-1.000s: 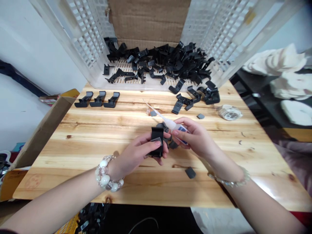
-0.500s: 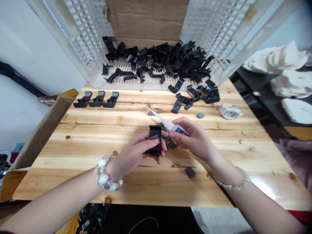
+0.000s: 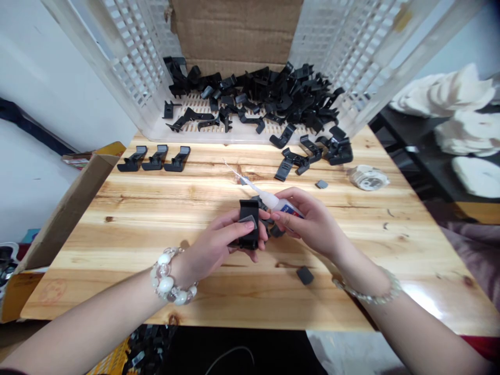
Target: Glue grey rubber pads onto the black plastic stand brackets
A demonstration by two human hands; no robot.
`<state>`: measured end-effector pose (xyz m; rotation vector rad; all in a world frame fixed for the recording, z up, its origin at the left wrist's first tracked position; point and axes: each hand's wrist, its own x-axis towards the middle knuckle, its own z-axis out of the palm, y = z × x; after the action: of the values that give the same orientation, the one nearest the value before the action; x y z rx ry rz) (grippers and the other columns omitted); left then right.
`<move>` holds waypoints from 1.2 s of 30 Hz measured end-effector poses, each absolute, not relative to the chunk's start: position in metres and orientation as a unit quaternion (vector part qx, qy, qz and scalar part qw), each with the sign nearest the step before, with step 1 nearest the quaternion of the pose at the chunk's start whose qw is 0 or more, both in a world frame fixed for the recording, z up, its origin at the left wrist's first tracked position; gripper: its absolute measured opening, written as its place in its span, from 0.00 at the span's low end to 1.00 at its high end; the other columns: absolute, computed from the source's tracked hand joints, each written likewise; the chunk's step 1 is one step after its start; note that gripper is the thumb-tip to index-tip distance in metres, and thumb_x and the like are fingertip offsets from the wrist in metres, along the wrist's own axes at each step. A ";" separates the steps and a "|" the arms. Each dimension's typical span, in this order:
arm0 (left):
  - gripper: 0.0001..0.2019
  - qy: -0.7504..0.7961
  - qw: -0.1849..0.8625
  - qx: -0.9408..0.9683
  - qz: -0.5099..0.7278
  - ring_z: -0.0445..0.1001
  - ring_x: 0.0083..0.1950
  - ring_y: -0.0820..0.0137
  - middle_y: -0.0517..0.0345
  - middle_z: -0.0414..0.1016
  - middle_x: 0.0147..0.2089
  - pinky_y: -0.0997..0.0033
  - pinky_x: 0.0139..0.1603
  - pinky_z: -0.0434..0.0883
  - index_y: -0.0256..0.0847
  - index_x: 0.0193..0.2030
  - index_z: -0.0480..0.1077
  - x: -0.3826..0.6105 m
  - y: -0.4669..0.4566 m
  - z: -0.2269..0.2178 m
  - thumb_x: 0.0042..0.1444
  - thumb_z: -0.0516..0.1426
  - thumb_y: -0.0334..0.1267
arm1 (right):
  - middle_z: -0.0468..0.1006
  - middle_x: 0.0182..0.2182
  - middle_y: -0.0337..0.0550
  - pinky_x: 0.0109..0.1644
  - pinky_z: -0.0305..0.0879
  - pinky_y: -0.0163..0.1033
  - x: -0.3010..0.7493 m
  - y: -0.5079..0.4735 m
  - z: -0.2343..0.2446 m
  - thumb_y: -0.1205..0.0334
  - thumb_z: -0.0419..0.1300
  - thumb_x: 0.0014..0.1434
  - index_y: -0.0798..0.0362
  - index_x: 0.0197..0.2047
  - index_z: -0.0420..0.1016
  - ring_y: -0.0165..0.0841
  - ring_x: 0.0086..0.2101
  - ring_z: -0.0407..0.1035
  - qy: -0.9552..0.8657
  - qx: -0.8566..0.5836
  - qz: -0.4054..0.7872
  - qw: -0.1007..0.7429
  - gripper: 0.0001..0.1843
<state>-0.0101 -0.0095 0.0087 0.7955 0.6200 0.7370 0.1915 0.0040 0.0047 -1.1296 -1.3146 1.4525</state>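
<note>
- A black plastic clip (image 3: pixel 249 209) was gripped in the left hand (image 3: pixel 216 247), fingers closed round it, just above the middle of the pale wooden tabletop (image 3: pixel 148 224).
- A small grey pad (image 3: pixel 250 225) was pinned to the clip under the thumb.
- A small white glue bottle (image 3: pixel 278 204) was held in the right hand (image 3: pixel 312 221), fingers curled shut on it, long nozzle pointed away to the left.
- Judged done: a row of three black clips (image 3: pixel 156 159) was lined up at far left.
- Judged left: a heap of black clips (image 3: pixel 269 96) was seen in the white lattice crate (image 3: pixel 133 73), with spilled clips (image 3: pixel 312 151) before it and a loose grey pad (image 3: pixel 304 275) near the right wrist.
- Progress was judged early.
</note>
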 end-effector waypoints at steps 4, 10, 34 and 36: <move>0.11 0.283 0.811 0.378 0.345 0.73 0.37 0.68 0.52 0.74 0.38 0.71 0.31 0.75 0.38 0.48 0.74 -0.011 -0.009 0.009 0.61 0.57 0.37 | 0.73 0.29 0.36 0.20 0.56 0.31 0.192 0.004 0.005 0.56 0.70 0.51 0.50 0.40 0.68 0.25 0.22 0.64 -0.526 -0.454 0.579 0.426 0.18; 0.10 0.292 0.814 0.375 0.333 0.73 0.37 0.68 0.52 0.75 0.38 0.72 0.31 0.75 0.38 0.48 0.74 -0.012 -0.009 0.009 0.61 0.57 0.37 | 0.73 0.29 0.35 0.20 0.57 0.32 0.192 0.005 0.004 0.57 0.71 0.49 0.51 0.40 0.68 0.25 0.22 0.64 -0.519 -0.454 0.587 0.424 0.18; 0.10 0.368 0.809 0.332 0.317 0.74 0.38 0.67 0.51 0.74 0.37 0.68 0.32 0.77 0.35 0.47 0.70 -0.008 -0.008 0.011 0.62 0.56 0.37 | 0.75 0.28 0.37 0.26 0.63 0.29 0.216 0.020 0.023 0.67 0.71 0.48 0.51 0.43 0.73 0.25 0.26 0.68 -0.415 -0.413 0.569 0.578 0.19; 0.11 0.379 0.807 0.332 0.309 0.74 0.38 0.67 0.51 0.74 0.38 0.67 0.33 0.77 0.34 0.48 0.70 -0.007 -0.007 0.010 0.61 0.56 0.36 | 0.74 0.27 0.36 0.24 0.60 0.28 0.223 0.025 0.023 0.67 0.73 0.45 0.52 0.42 0.76 0.23 0.24 0.64 -0.404 -0.427 0.538 0.604 0.19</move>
<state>-0.0068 -0.0072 0.0099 0.7114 0.8103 0.6616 0.2233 0.0246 0.0233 -0.9891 -0.9345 1.2464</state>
